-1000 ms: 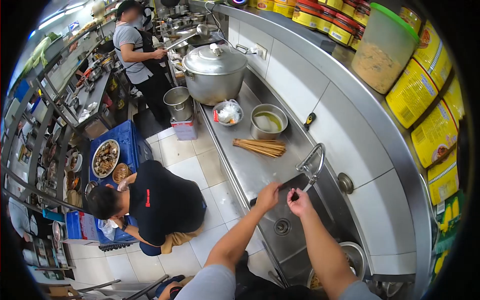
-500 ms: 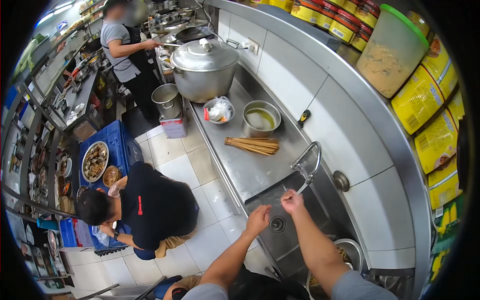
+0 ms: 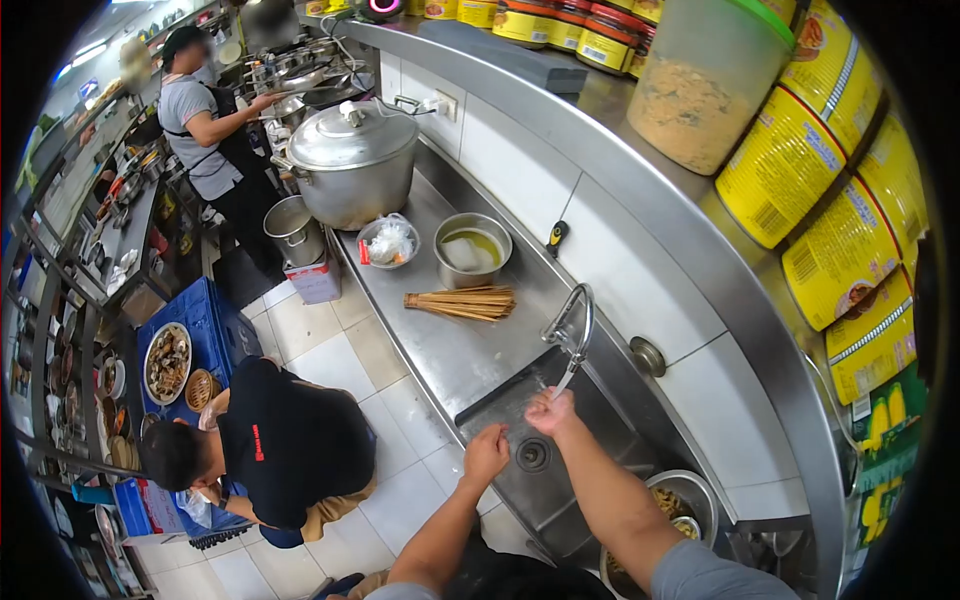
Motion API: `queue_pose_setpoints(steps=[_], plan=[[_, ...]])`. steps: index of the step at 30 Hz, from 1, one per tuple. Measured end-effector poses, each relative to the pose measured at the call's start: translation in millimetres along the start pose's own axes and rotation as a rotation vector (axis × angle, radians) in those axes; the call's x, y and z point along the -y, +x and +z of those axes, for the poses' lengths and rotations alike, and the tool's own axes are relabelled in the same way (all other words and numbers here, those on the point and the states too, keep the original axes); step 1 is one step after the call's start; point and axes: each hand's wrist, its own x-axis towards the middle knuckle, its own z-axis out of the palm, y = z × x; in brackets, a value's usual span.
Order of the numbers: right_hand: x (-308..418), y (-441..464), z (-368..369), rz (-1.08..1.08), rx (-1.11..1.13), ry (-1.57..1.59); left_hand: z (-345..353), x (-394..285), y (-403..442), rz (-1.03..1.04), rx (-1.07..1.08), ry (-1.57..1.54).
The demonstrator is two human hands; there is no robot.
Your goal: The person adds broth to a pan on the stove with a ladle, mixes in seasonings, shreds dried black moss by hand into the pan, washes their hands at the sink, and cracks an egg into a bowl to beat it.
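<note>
Water runs from the curved metal faucet (image 3: 578,325) onto my right hand (image 3: 551,411), whose fingers are curled in. My left hand (image 3: 487,455) hovers over the left edge of the steel sink (image 3: 592,455), fingers folded, apart from the right. Neither hand shows an object in it. Between and below them sits the round drain (image 3: 533,455). A bundle of thin wooden sticks (image 3: 462,303) lies on the steel counter (image 3: 430,350) beyond the sink. Behind it stands a metal pot (image 3: 472,250) with yellowish liquid.
A large lidded pot (image 3: 352,165) and a bowl with a plastic bag (image 3: 388,242) stand farther along the counter. Bowls of food (image 3: 690,495) sit near my right forearm. One person (image 3: 295,440) crouches at left by blue crates (image 3: 225,330); another (image 3: 215,135) stands at the stove.
My view has shifted, so the scene sits farther left. My left hand has drawn slightly back and its fingers have curled more. My right hand remains under the faucet.
</note>
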Motion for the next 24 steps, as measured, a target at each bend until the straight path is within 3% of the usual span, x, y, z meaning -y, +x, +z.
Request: queue_pose_setpoints(steps=[4,6,8,12,14,16,18,20,24], plan=[[-5,11,26,-0.108,-0.203,0.139,6,8,5,0.063,-0.028,0.017],[5,19,14,-0.053,-0.038,0.049,7,7,11,0.091,-0.069,0.019],[9,25,-4,-0.05,-0.031,0.064,6,3,10,0.07,-0.049,-0.009],[10,32,-13,0.076,-0.023,0.091,7,7,18,-0.111,0.014,-0.056],[7,13,11,0.037,-0.209,0.071,11,12,29,-0.252,-0.021,-0.327],[7,12,13,0.008,-0.251,0.024,16,14,49,-0.296,-0.008,-0.386],[11,22,6,0.077,-0.119,-0.066,27,16,78,-0.247,-0.038,-0.416],[13,22,6,0.143,-0.158,0.037,35,3,113,-0.129,-0.013,-0.422],[24,62,-60,0.141,0.032,-0.123,83,4,185,-0.053,0.211,-0.394]])
